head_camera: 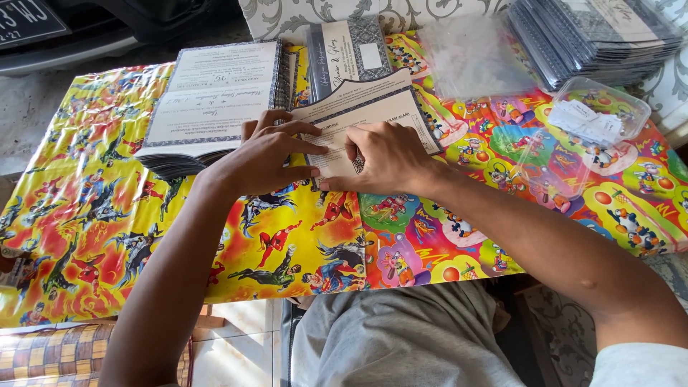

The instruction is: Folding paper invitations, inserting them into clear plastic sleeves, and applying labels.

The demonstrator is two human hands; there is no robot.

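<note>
Left hand (pixel 269 154) and right hand (pixel 387 158) lay flat, fingers spread, pressing the open invitation card (pixel 365 115) onto the cartoon-print table cover (pixel 107 208), grasping nothing. Best done by pinning one side firmly while creasing evenly, edges aligned.

Packaging-wise: a clear plastic tub (pixel 600 107) near the desk's right edge holds small white paper labels (pixel 589 122), with its see-through lid (pixel 548 172) lying just beside it. Some clear plastic sleeves (pixel 473 54) sit at the far edge. A dark plate sign (pixel 29 21) with pale lettering shows top left.
</note>
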